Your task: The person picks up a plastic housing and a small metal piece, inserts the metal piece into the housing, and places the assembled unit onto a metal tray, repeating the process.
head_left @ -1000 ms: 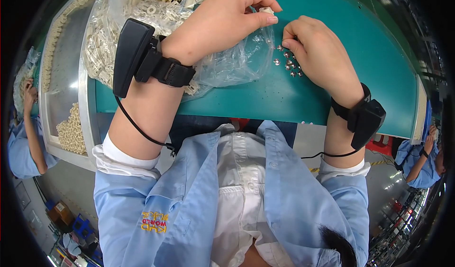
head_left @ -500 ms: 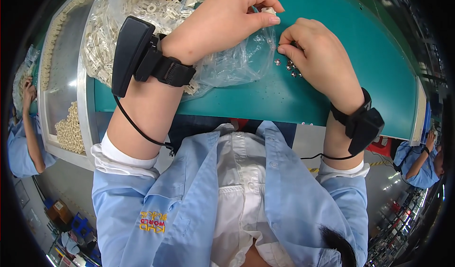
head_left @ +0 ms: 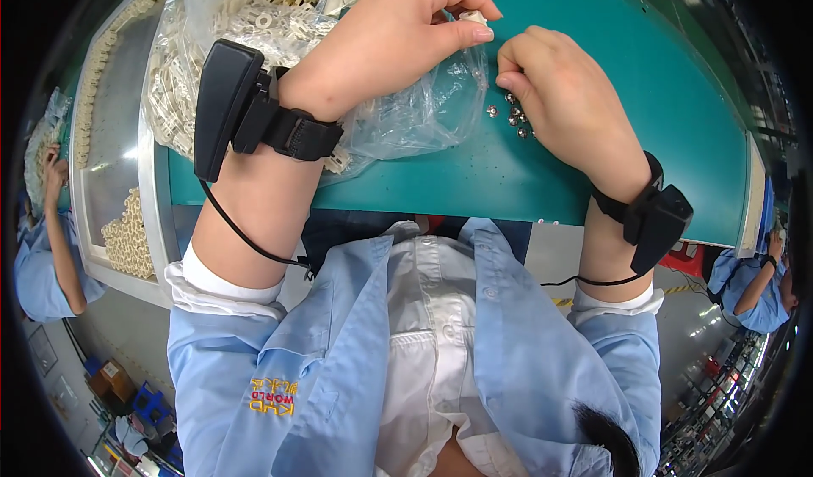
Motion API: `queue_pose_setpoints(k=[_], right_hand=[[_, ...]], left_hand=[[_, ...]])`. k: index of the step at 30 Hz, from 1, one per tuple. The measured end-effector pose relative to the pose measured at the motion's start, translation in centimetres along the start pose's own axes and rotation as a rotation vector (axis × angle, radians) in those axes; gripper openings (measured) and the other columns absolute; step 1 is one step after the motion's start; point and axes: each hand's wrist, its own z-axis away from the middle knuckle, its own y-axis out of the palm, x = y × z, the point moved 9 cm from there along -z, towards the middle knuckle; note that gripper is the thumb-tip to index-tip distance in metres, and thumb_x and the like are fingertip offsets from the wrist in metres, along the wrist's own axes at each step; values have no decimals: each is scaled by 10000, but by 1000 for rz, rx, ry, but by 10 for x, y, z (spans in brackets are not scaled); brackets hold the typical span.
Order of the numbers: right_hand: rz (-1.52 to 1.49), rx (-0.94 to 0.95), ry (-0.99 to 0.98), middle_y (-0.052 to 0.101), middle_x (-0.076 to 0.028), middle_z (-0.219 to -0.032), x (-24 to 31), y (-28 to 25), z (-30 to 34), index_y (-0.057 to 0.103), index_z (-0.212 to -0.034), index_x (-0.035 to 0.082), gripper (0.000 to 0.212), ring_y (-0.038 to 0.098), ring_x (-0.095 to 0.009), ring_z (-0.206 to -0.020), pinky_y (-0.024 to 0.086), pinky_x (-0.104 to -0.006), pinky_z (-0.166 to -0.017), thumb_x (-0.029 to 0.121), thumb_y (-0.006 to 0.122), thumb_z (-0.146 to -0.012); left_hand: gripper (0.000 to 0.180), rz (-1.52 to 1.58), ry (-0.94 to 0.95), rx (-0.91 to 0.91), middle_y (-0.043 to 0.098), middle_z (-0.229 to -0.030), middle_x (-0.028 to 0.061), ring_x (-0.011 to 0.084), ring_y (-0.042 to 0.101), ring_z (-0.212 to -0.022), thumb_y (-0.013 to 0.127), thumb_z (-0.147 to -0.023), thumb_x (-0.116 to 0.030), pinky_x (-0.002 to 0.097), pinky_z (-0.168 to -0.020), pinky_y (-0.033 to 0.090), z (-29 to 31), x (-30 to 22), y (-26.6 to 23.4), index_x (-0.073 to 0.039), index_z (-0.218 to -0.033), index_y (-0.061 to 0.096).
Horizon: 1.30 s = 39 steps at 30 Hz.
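Between thumb and fingers, my left hand (head_left: 423, 24) pinches a small cream plastic part (head_left: 474, 18) above the edge of a clear plastic bag (head_left: 415, 117). The bag lies beneath my left forearm, full of similar cream plastic parts (head_left: 182, 96). To the right, my right hand (head_left: 555, 75) has its thumb and fingers closed together, close over the green work surface; whatever is in the pinch is hidden. Several small shiny metal pieces (head_left: 515, 117) lie just below its fingers, one (head_left: 491, 111) a little apart on the left.
At the left stands a metal-edged tray (head_left: 152, 198) with cream parts (head_left: 129, 236) stacked in its near corner and a row along its far side. The green table (head_left: 644, 121) ends close in front of my body. Co-workers in blue sleeves (head_left: 47, 274) sit at both sides.
My left hand, still pinching the cream part, has shifted slightly left. My right hand has moved slightly up and its fingers have curled, leaving the metal pieces more in sight.
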Motion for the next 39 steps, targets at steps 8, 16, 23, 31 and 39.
queue_pose_setpoints(k=[8, 16, 23, 31, 39], right_hand=[[-178, -138, 91, 487, -67, -758, -6, -24, -5, 512, -841, 16, 95, 472, -201, -674, 398, -286, -618, 83, 579, -855], [-181, -437, -56, 519, -51, -798, -4, -41, -1, 521, -858, -6, 102, 470, -155, -687, 399, -258, -624, 80, 574, -875], [-225, -401, -41, 539, -55, -798, -5, -38, -5, 543, -848, -3, 93, 496, -146, -704, 418, -250, -639, 61, 610, -838], [-229, -352, 26, 548, -34, -765, -3, -35, -6, 567, -802, 11, 101, 504, -131, -695, 422, -239, -635, 62, 653, -790], [-372, -285, 105, 514, -10, -743, -18, -21, -5, 565, -790, 17, 107, 476, -93, -678, 399, -217, -609, 84, 647, -809]], left_hand=[[227, 18, 156, -24, 631, -811, 43, 101, 565, -737, 583, -869, -174, 243, -668, 455, 1, 8, -3, -24, -1035, 619], [270, 125, 232, 110, 649, -824, 53, 121, 592, -765, 606, -861, -225, 264, -691, 471, 3, 4, 14, -44, -1060, 633], [273, 90, 246, 93, 627, -861, 27, 93, 560, -784, 598, -874, -201, 240, -711, 458, 3, 3, 12, -43, -1096, 615], [289, 110, 279, 4, 646, -850, 75, 158, 594, -759, 616, -851, -228, 275, -685, 470, 3, 0, 5, -40, -1071, 621], [270, -183, 369, 25, 575, -913, 12, 85, 530, -807, 599, -878, -160, 235, -707, 444, 7, -8, 9, -43, -1122, 591]])
